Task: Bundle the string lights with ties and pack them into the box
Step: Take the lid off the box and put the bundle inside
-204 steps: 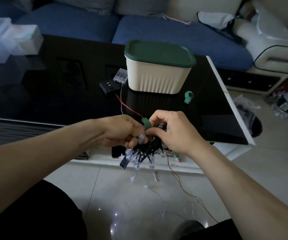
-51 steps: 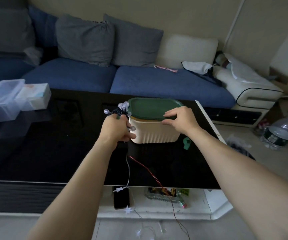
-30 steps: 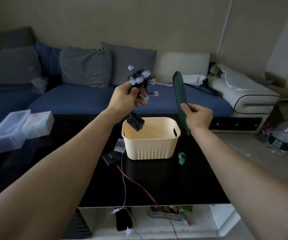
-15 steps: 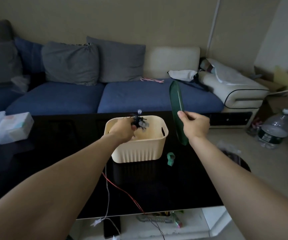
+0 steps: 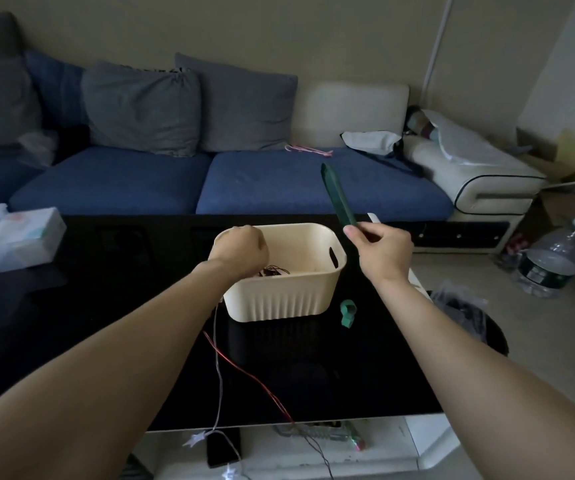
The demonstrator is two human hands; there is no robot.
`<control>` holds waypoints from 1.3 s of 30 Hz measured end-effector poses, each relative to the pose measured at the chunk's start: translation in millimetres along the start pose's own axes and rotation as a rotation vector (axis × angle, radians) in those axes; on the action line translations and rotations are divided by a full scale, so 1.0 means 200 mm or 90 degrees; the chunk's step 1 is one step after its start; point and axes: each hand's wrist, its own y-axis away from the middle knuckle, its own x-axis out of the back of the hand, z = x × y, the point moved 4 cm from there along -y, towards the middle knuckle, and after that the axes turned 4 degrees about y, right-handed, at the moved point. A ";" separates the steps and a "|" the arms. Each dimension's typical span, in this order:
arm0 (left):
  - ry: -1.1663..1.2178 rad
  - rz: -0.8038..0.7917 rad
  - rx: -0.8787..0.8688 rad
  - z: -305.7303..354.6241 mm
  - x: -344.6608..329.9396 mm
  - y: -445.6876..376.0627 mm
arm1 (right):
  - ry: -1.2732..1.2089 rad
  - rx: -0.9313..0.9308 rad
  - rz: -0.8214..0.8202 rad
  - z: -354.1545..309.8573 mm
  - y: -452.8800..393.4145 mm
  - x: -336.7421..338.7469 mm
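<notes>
Far to the left of the left hand, two clear plastic containers sit at the edge of the dark desk. The left hand reaches over the near-left rim of the cream box with its knuckles up and its fingers curled down into the box; whether they grip anything cannot be told, since the fingertips are hidden. Just right of that hand, inside the box, a tangle of dark string lights lies against the near wall. Below the left wrist, a pale wire and a red wire run from the box's near-left corner across the desk and over its front edge, where a small star light hangs.

Below and between the two hands, a green tie lies on the desk just beside the box's right wall. The right hand is held up just right of the box, thumb and fingers pinching the lower end of the green lid, which stands edge-on and tilts up to the left above the hand. Well to the right of that hand, a water bottle stands on the floor.
</notes>
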 end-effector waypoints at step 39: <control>0.015 -0.220 0.059 -0.35 -0.23 0.88 | 0.257 -0.131 -0.238 0.41 0.65 0.10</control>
